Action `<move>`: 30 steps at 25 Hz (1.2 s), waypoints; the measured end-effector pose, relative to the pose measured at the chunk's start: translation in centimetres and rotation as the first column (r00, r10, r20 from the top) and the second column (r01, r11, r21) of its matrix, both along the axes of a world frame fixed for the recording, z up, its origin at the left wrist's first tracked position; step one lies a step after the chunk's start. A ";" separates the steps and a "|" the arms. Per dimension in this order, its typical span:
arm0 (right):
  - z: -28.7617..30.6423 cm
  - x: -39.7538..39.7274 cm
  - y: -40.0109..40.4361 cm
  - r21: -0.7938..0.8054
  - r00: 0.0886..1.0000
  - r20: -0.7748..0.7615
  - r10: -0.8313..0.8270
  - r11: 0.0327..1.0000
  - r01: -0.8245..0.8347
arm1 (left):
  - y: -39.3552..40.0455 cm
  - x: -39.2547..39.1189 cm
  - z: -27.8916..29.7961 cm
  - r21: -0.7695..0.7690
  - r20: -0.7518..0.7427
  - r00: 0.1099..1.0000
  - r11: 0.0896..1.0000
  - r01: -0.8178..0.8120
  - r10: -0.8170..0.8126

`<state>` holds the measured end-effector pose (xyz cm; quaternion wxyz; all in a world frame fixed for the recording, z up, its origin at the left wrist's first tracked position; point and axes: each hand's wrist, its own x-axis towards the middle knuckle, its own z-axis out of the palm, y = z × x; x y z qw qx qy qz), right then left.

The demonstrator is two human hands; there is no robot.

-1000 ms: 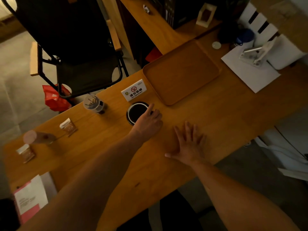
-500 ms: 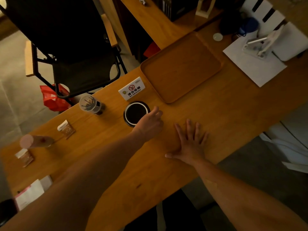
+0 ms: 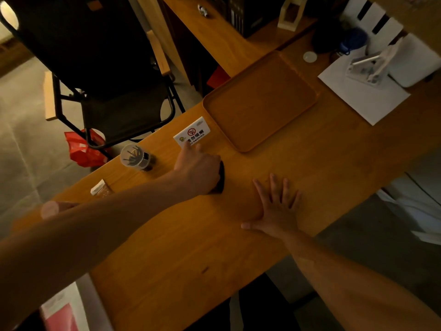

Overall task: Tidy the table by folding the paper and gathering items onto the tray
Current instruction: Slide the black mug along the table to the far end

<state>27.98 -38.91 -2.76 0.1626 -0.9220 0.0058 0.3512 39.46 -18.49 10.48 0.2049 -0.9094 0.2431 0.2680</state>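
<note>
Gathering step: the left hand [image 3: 199, 169] covers a dark round dish [image 3: 221, 177] at centre frame, fingers curled over it in a grasp, fingertips reaching the no-smoking sign [image 3: 192, 134] just above.
Right hand [image 3: 278, 207]: released, palm flat and fingers spread on the table [image 3: 334, 168], lower centre, holding nothing.
Tray [image 3: 260, 101]: upper centre, bare, just right of the sign.
Paper [image 3: 362, 96]: upper right, unfolded, a white stand resting on it.
Doing it well: lift the dish level and clear of the tray's raised rim, then set it down inside; avoid knocking the sign.
Risk: most of the dish is hidden, so contents cannot be told.
</note>
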 end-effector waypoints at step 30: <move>0.1 0.1 0.2 -0.041 0.999 -0.035 0.016 0.999 -0.018 | 3.1 -4.8 -7.4 -0.440 -0.818 0.426 0.056 -0.896 0.386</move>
